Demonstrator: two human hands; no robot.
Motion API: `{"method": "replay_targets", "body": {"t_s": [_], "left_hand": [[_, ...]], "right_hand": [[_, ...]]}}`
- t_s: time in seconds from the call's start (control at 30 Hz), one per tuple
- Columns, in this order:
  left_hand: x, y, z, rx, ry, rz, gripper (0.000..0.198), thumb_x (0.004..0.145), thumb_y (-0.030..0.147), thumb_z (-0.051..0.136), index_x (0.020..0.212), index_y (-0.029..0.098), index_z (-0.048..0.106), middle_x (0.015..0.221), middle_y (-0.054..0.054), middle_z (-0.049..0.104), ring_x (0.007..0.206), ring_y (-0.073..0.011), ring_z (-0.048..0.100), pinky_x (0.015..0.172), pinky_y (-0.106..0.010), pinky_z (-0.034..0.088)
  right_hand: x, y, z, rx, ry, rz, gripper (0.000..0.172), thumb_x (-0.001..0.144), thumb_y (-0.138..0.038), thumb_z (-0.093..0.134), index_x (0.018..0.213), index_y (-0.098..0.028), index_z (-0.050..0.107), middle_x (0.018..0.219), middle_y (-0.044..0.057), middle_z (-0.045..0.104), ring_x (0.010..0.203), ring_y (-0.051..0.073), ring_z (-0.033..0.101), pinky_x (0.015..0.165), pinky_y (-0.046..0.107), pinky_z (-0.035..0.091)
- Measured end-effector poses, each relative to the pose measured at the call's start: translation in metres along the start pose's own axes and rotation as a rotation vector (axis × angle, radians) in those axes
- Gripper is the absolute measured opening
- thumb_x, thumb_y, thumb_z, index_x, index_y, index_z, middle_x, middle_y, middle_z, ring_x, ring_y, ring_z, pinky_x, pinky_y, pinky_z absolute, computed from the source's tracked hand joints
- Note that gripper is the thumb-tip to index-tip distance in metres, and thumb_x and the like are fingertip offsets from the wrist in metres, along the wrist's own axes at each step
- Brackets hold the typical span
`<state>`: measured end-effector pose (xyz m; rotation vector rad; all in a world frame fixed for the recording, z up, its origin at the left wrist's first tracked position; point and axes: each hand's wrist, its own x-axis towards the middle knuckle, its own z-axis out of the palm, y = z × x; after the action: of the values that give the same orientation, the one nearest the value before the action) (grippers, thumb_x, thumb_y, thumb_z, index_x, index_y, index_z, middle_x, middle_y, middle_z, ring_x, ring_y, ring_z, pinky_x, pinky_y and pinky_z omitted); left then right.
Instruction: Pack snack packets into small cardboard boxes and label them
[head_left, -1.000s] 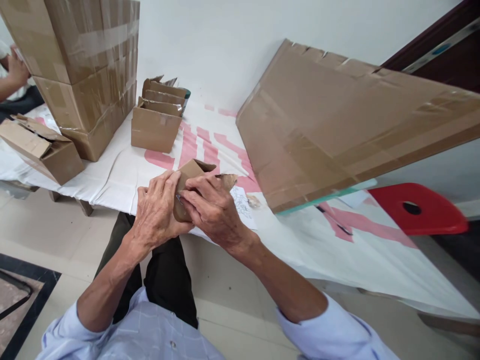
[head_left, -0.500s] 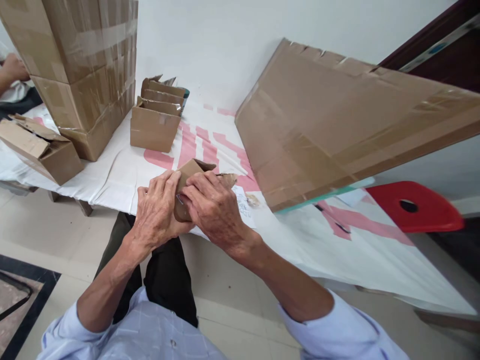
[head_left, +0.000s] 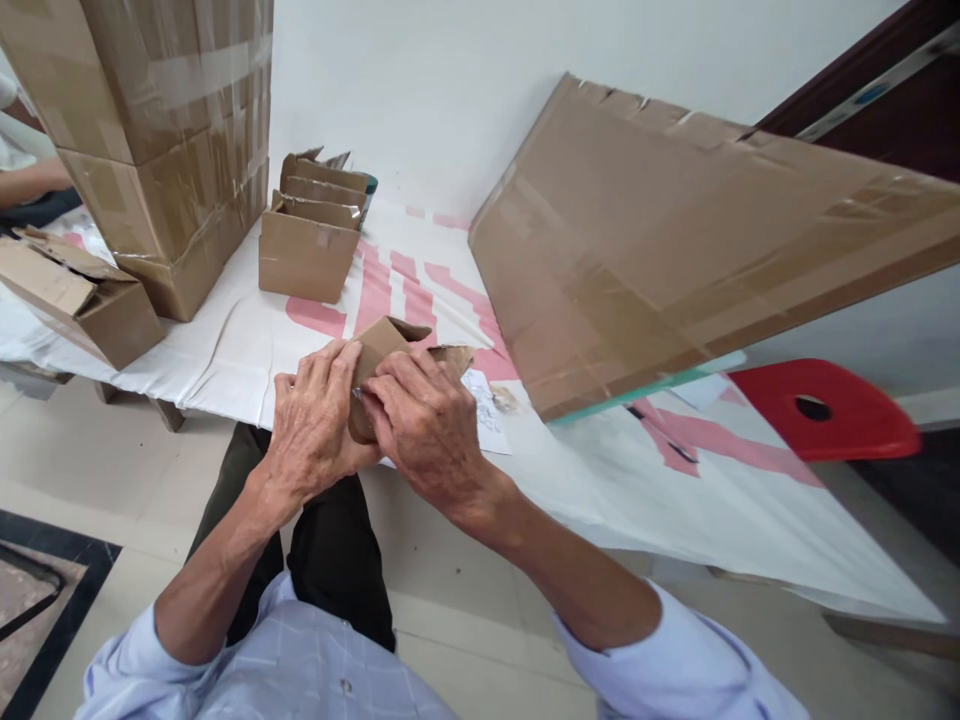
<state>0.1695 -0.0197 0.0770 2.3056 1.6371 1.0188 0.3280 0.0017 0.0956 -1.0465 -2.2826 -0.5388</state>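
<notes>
Both my hands grip a small brown cardboard box (head_left: 381, 342) at the near edge of the table. My left hand (head_left: 311, 425) wraps its left side, fingers curled over the top edge. My right hand (head_left: 424, 425) presses on its near face, fingertips at a seam where a bit of tape or metal shows. One flap (head_left: 452, 357) of the box sticks out to the right. A printed paper slip (head_left: 487, 420) lies on the table just right of my right hand.
A white sheet with pink marks (head_left: 420, 290) covers the table. Small open boxes (head_left: 307, 250) stand behind. Taped cartons (head_left: 172, 140) are stacked at left, with an open box (head_left: 82, 295) below. A large flattened carton (head_left: 675, 240) leans at right. A red stool (head_left: 832, 410) is beyond. Another person's arm (head_left: 30, 180) shows far left.
My hands and the small box stay almost in place, the right fingers shifting slightly on the seam. The other person's hand at far left has dropped lower behind the cartons.
</notes>
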Motion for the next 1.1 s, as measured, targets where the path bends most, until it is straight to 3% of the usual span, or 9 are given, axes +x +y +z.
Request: {"method": "replay_targets", "body": {"t_s": [0.37,0.63,0.83,1.1], "left_hand": [[-0.001,0.001,0.001,0.022,0.022,0.010,0.086,0.076,0.028,0.068,0.157,0.016,0.042,0.157,-0.023,0.057,0.140,-0.0387,0.056,0.098,-0.051,0.046],[-0.002,0.002,0.004,0.024,0.040,0.022,0.085,0.078,0.028,0.068,0.158,0.015,0.041,0.157,-0.024,0.057,0.140,-0.0397,0.056,0.099,-0.052,0.047],[-0.003,0.001,0.010,0.057,0.090,0.048,0.080,0.082,0.028,0.065,0.158,0.015,0.041,0.159,-0.023,0.056,0.143,-0.0369,0.055,0.103,-0.051,0.046],[0.000,0.004,0.004,0.023,0.008,0.031,0.089,0.075,0.035,0.073,0.156,0.016,0.041,0.159,-0.024,0.056,0.144,-0.0415,0.054,0.101,-0.054,0.046]], "right_hand": [[0.000,-0.004,0.002,0.060,0.030,0.067,0.023,0.100,-0.012,0.056,0.081,-0.021,0.067,0.088,0.009,0.068,0.092,0.026,0.059,0.083,0.038,0.046],[-0.001,0.001,0.000,0.096,-0.060,0.069,0.018,0.099,-0.014,0.057,0.087,-0.022,0.067,0.093,0.009,0.068,0.095,0.027,0.057,0.088,0.041,0.047],[0.006,0.008,-0.005,0.045,-0.135,0.029,0.017,0.098,-0.014,0.057,0.087,-0.020,0.068,0.091,0.009,0.067,0.093,0.026,0.055,0.083,0.039,0.045],[0.010,0.007,-0.004,-0.083,-0.172,-0.049,0.022,0.094,-0.005,0.051,0.094,-0.017,0.069,0.090,0.011,0.066,0.090,0.027,0.053,0.085,0.040,0.043]]}}
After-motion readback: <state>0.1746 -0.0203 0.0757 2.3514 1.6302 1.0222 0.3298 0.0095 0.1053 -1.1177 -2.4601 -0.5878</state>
